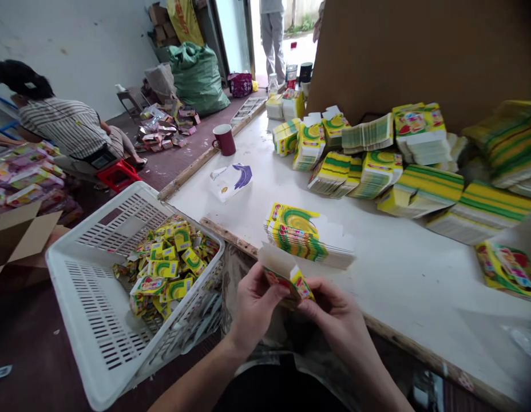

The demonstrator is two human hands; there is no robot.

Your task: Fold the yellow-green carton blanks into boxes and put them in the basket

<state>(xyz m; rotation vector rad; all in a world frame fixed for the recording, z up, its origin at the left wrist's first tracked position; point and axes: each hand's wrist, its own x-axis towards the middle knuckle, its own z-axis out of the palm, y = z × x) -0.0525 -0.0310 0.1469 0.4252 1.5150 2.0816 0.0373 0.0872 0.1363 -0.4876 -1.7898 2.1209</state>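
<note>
Between my two hands is a small yellow printed carton [286, 274], its white inner side and an end flap showing. My left hand [257, 300] grips its left side, with the thumb across the front. At the right end, the fingers of my right hand [329, 306] pinch the carton. Just beyond it on the table lies a fanned stack of flat yellow-and-green cartons [306, 233]. To my left, a white plastic basket [83, 297] holds a heap of small yellow packs [166, 266].
Bundles of flat cartons [360, 171] line the back of the white table [403, 274]. A maroon mug [224, 140] and a white-and-purple card [231, 180] sit at the left. A seated person [72, 126] is at far left; another stands in the doorway [273, 40].
</note>
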